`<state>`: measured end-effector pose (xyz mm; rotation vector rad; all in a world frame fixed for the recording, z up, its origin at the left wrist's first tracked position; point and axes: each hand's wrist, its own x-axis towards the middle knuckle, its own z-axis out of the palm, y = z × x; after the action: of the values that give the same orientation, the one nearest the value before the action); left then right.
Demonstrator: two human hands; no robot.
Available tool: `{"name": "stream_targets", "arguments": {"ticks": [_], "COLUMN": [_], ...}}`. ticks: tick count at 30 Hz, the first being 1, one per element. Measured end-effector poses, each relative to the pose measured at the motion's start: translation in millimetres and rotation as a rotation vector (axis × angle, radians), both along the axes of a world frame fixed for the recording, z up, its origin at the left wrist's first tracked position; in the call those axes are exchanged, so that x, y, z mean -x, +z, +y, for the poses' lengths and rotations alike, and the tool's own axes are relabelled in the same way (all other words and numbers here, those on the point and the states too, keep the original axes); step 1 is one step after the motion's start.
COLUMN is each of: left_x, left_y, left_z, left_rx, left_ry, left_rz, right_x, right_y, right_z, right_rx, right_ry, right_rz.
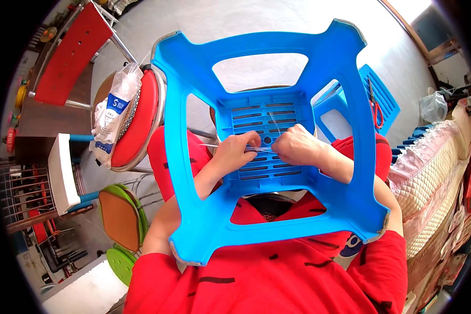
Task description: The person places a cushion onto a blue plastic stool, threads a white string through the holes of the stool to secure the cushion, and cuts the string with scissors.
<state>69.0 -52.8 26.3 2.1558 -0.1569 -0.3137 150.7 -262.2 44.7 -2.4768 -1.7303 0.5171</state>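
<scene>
An upside-down blue plastic stool (269, 44) sits over my lap, its legs pointing up toward me. Both forearms reach through its side openings to the slatted seat (246, 118) inside. My left hand (233, 153) is closed in a pinch on a thin whitish strip (264, 150) that looks like a cable tie. From the right, my right hand (298, 146) grips the same strip, fingers curled and knuckles up. A thin end sticks out beside each hand. How the strip runs through the slots is hidden by my fingers.
Right of the big stool stands a small blue slatted stool (390, 99), with red-handled scissors (377, 112) on it. At left, a clear-and-white plastic bag (110, 118) lies on a red round chair seat (145, 118). A quilted cover (429, 183) hangs at the far right.
</scene>
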Motion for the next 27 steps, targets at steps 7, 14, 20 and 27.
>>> {"name": "stream_targets", "arguments": {"ticks": [7, 14, 20, 27], "left_x": [-1.0, -5.4, -5.8, -4.0], "left_y": [-10.7, -17.4, -18.3, -11.6], "left_z": [-4.4, -6.0, -7.0, -23.1], "left_rx": [0.160, 0.166, 0.050, -0.139], "left_ry": [0.052, 0.116, 0.106, 0.228], "left_rz": [0.044, 0.089, 0.077, -0.006], "right_x": [-3.4, -1.9, -3.9, 2.1], "right_y": [12.0, -3.9, -27.6, -14.0], "right_z": [-7.8, 6.0, 14.6, 17.6], "right_rx": [-0.735, -0.793, -0.776, -0.618], "right_ry": [-0.191, -0.574, -0.566, -0.561], "right_rz": [0.438, 1.486, 1.533, 1.143]}}
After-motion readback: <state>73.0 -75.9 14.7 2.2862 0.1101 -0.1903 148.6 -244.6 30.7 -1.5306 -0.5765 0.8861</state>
